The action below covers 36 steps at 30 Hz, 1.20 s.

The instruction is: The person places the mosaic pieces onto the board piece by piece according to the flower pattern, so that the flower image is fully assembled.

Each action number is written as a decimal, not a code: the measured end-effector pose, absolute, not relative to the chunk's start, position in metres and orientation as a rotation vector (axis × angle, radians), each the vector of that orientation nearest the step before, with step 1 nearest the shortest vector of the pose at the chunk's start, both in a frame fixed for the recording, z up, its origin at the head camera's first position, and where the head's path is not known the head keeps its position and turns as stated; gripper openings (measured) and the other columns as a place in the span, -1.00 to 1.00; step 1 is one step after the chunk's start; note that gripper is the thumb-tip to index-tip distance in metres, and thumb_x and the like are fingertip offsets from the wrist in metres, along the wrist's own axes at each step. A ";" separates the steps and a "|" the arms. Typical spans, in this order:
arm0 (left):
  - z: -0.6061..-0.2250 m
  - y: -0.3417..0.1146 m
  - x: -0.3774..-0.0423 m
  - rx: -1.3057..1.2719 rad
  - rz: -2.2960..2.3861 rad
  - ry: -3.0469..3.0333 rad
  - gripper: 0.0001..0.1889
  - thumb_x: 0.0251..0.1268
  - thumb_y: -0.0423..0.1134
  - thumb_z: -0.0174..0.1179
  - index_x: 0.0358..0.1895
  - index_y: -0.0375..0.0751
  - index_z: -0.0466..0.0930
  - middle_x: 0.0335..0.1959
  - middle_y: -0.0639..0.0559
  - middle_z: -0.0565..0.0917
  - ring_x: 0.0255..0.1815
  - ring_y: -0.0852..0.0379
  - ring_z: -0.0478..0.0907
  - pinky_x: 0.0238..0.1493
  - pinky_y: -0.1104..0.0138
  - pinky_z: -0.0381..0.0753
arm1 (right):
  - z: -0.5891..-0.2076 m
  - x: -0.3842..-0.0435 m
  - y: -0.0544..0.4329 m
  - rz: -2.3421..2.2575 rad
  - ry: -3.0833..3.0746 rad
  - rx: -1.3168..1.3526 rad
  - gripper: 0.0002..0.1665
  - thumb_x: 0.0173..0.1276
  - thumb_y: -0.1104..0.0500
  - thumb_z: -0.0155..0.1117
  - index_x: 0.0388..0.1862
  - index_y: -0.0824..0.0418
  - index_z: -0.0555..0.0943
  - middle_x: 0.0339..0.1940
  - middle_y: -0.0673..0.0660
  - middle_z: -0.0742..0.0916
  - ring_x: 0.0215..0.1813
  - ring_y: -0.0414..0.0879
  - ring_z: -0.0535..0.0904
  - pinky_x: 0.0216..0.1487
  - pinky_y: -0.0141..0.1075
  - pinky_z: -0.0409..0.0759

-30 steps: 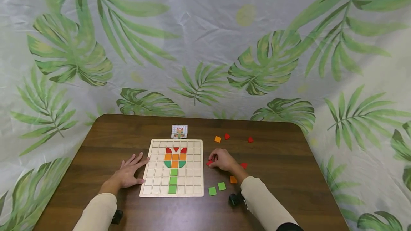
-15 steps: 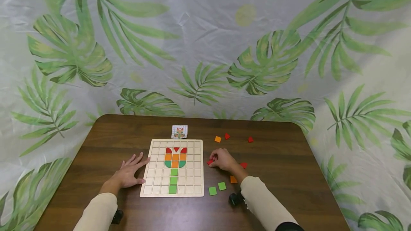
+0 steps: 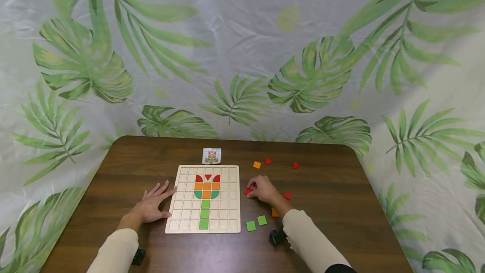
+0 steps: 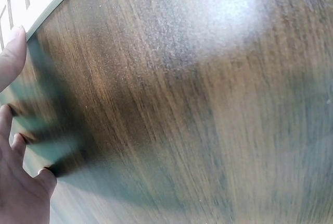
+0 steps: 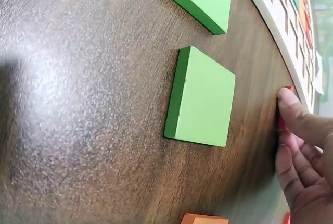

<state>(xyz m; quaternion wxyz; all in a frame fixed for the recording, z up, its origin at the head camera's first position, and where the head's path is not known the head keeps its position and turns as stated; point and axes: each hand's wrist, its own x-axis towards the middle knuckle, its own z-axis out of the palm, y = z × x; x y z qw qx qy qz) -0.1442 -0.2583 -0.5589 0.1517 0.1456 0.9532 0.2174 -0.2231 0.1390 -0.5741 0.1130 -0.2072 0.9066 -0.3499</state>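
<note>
A pale wooden grid board (image 3: 227,218) lies on the table. Set in it are red, orange, teal and green tiles in a tulip shape. Fingers spread, my left hand (image 3: 150,205) rests on the table, with a fingertip and the thumb tip at the board's left edge. My right hand (image 3: 264,188), just right of the board, pinches a red tile (image 3: 247,191) between thumb and fingers, low at the table surface. In the right wrist view the thumb (image 5: 296,110) covers part of that red tile (image 5: 282,122), so its full shape is hidden.
Two green square tiles (image 3: 262,220) lie below the right hand. An orange tile (image 3: 274,212) and a red tile (image 3: 287,196) sit beside the right forearm. Farther back are an orange square (image 3: 257,164) and two red tiles (image 3: 295,164). A pattern card (image 3: 211,156) lies behind the board.
The right forearm has shifted very slightly left and covers more of the orange tile. Both hands otherwise keep their places, the red tile still pinched.
</note>
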 end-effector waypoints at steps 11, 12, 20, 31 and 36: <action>-0.560 -0.257 -0.144 0.401 0.627 2.735 -0.11 0.03 0.05 0.38 0.46 -0.13 0.22 0.49 -0.36 0.05 0.46 -0.47 -0.11 0.26 -0.43 -0.17 | -0.571 -0.222 0.134 -0.937 2.697 -0.585 -0.75 -0.08 0.23 0.62 -0.51 0.23 0.66 -0.60 -0.05 0.55 -0.51 -0.23 0.40 -0.44 -0.41 0.43; -0.560 -0.257 -0.145 0.401 0.627 2.736 -0.10 0.03 0.06 0.38 0.46 -0.13 0.22 0.49 -0.37 0.05 0.46 -0.47 -0.11 0.26 -0.43 -0.17 | -0.571 -0.222 0.135 -0.927 2.703 -0.591 -0.75 -0.08 0.23 0.62 -0.52 0.23 0.66 -0.60 -0.05 0.55 -0.51 -0.24 0.40 -0.45 -0.41 0.43; -0.560 -0.258 -0.144 0.402 0.627 2.742 -0.10 0.02 0.06 0.38 0.45 -0.12 0.22 0.49 -0.37 0.05 0.46 -0.47 -0.10 0.26 -0.43 -0.18 | -0.572 -0.224 0.136 -0.865 2.724 -0.634 -0.73 -0.08 0.19 0.62 -0.55 0.19 0.63 -0.60 -0.06 0.54 -0.53 -0.23 0.40 -0.47 -0.40 0.43; -0.562 -0.257 -0.143 0.407 0.633 2.745 -0.12 0.02 0.00 0.40 0.45 -0.13 0.23 0.49 -0.36 0.06 0.46 -0.47 -0.10 0.26 -0.43 -0.17 | -0.571 -0.226 0.136 -0.844 2.692 -0.678 -0.73 -0.07 0.22 0.62 -0.53 0.17 0.62 -0.62 -0.09 0.53 -0.48 -0.23 0.40 -0.41 -0.38 0.41; -0.562 -0.257 -0.143 0.404 0.635 2.744 -0.12 0.02 0.01 0.39 0.45 -0.13 0.23 0.49 -0.36 0.06 0.46 -0.47 -0.10 0.26 -0.43 -0.17 | -0.571 -0.225 0.135 -0.870 2.663 -0.651 -0.74 -0.06 0.23 0.61 -0.54 0.17 0.61 -0.63 -0.10 0.51 -0.49 -0.24 0.39 -0.42 -0.40 0.40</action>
